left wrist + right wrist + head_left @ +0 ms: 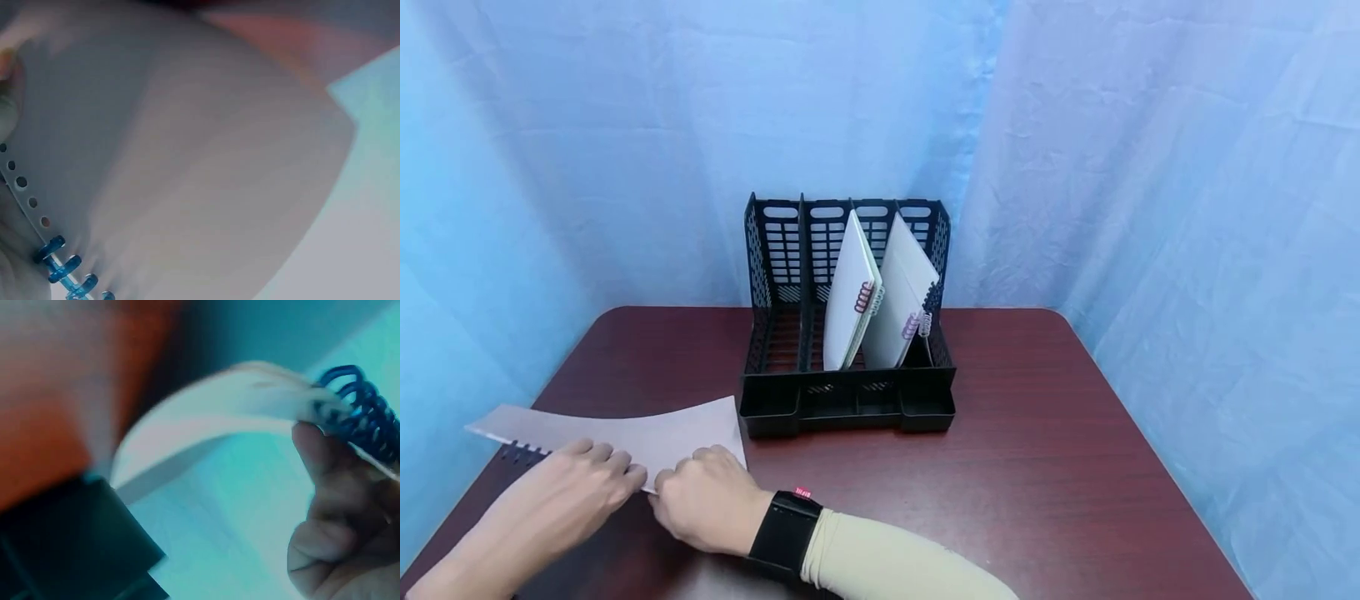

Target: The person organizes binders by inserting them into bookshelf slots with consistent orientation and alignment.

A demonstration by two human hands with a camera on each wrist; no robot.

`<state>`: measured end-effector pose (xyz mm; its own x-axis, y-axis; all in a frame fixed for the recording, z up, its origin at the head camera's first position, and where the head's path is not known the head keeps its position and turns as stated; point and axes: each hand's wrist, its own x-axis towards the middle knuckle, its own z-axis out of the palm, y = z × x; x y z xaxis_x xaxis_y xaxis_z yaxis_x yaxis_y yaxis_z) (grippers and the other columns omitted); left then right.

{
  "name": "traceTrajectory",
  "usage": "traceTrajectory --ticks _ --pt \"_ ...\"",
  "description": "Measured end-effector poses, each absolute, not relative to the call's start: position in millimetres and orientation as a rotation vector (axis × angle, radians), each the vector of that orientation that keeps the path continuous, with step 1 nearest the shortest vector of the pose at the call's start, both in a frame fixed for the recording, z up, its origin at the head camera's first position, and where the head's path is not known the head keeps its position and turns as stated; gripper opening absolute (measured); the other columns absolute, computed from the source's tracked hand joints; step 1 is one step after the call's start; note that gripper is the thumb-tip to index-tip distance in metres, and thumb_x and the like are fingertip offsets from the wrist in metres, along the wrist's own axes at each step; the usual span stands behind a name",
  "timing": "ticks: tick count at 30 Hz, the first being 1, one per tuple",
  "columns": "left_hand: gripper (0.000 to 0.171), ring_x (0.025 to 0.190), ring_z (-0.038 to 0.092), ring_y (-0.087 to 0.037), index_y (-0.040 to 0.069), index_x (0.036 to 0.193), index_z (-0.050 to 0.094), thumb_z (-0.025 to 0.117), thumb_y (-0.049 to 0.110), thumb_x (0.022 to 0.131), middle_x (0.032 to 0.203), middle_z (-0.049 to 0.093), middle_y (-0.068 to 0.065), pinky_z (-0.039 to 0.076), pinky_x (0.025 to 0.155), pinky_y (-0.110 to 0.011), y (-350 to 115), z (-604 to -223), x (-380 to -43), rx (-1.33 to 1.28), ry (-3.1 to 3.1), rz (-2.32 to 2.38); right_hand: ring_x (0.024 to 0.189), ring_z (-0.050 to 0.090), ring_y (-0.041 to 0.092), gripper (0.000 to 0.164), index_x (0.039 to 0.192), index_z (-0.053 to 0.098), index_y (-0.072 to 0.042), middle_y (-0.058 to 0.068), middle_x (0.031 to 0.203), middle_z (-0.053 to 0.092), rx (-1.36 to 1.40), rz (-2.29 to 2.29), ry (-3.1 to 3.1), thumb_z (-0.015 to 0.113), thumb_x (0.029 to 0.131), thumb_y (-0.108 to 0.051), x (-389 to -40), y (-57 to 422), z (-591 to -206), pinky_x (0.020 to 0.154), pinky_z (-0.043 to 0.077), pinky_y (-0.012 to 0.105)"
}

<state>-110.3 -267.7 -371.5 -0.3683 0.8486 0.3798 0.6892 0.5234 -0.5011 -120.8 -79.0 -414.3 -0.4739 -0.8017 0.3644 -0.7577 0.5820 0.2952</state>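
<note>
A white-paged notebook (pixel 655 429) curves up in front of both hands at the table's left side. My left hand (pixel 576 483) grips its near edge, with dark blue binding rings (pixel 523 454) just to the left. Close beside it, my right hand (pixel 711 498) holds the same edge further right. In the left wrist view punched holes line the notebook's edge (pixel 22 182), and blue rings (pixel 65 269) pass through the lower ones. The right wrist view has fingers (pixel 328 469) against the bent notebook near the rings (pixel 369 412); part of the binding is hidden behind the hands.
A black desk file rack (pixel 847 400) stands mid-table, its front trays close to the notebook's right corner. Ring-bound notebooks (pixel 852 292) lean in its right-hand slots, with red, green, purple and dark rings. Blue curtains (pixel 700 125) hang around the dark red table (pixel 1022 467).
</note>
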Motion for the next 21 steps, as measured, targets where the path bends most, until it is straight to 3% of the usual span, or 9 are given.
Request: traceTrajectory --ticks 3,7,9,11,13,15,18,21 --pt "0.026 0.047 0.033 -0.02 0.01 0.061 0.041 0.028 0.005 0.082 0.054 0.031 -0.003 0.023 0.047 -0.03 -253 -357 -115 -1.259 -2.121 0.361 0.045 0.038 0.002 0.03 0.068 0.048 -0.024 -0.014 0.054 0.043 1.177 -0.02 -2.415 0.048 0.096 -0.035 -123 -74 -399 0.036 0.025 0.021" --pt "0.037 0.049 0.036 -0.022 0.007 0.064 0.041 0.02 0.002 0.094 0.055 0.033 -0.004 0.027 0.05 -0.032 -240 -342 -117 -1.284 -2.077 0.366 0.045 0.04 0.0 0.032 0.065 0.05 -0.025 -0.014 0.052 0.042 1.152 0.053 -2.479 0.051 0.096 -0.034 -126 -66 -387 0.037 0.027 0.019" --pt "0.042 0.058 0.044 -0.025 0.002 0.071 0.048 0.016 0.0 0.098 0.062 0.043 -0.008 0.035 0.056 -0.034 -235 -335 -116 -1.298 -2.073 0.376 0.046 0.042 0.0 0.031 0.065 0.052 -0.024 -0.014 0.052 0.043 1.14 0.104 -2.474 0.053 0.095 -0.032 -128 -61 -385 0.04 0.031 0.018" --pt "0.044 0.078 0.055 -0.028 -0.003 0.089 0.057 0.014 -0.005 0.099 0.082 0.058 -0.015 0.044 0.071 -0.038 -233 -327 -113 -1.307 -2.066 0.4 0.048 0.047 0.0 0.026 0.069 0.056 -0.024 -0.014 0.054 0.048 1.109 0.167 -2.458 0.055 0.094 -0.03 -130 -56 -385 0.042 0.034 0.018" --pt "0.044 0.104 0.055 -0.031 -0.004 0.113 0.057 0.016 -0.011 0.097 0.113 0.06 -0.02 0.043 0.089 -0.043 -231 -321 -112 -1.298 -2.021 0.418 0.05 0.05 0.001 0.02 0.075 0.06 -0.023 -0.014 0.057 0.051 1.074 0.255 -2.431 0.056 0.093 -0.028 -133 -51 -384 0.044 0.037 0.017" --pt "0.046 0.121 0.048 -0.031 -0.002 0.129 0.05 0.022 -0.012 0.094 0.133 0.051 -0.019 0.038 0.099 -0.045 -231 -320 -115 -1.25 -1.905 0.381 0.049 0.048 0.0 0.019 0.075 0.059 -0.021 -0.013 0.056 0.05 1.023 0.375 -2.403 0.057 0.093 -0.025 -135 -44 -383 0.043 0.035 0.016" --pt "0.041 0.121 0.049 -0.03 0.004 0.133 0.049 0.035 -0.003 0.096 0.134 0.051 -0.016 0.038 0.1 -0.044 -230 -331 -129 -1.098 -1.682 0.197 0.046 0.043 -0.002 0.024 0.07 0.055 -0.018 -0.013 0.053 0.044 0.934 0.627 -2.316 0.057 0.093 -0.019 -141 -32 -377 0.042 0.032 0.012" --pt "0.032 0.115 0.052 -0.035 0.0 0.126 0.053 0.047 0.013 0.097 0.128 0.055 -0.02 0.039 0.1 -0.044 -228 -351 -146 -0.973 -1.601 -0.098 0.043 0.036 -0.004 0.035 0.062 0.045 -0.018 -0.012 0.051 0.037 0.875 0.85 -2.199 0.055 0.095 -0.016 -147 -20 -370 0.041 0.029 0.009"
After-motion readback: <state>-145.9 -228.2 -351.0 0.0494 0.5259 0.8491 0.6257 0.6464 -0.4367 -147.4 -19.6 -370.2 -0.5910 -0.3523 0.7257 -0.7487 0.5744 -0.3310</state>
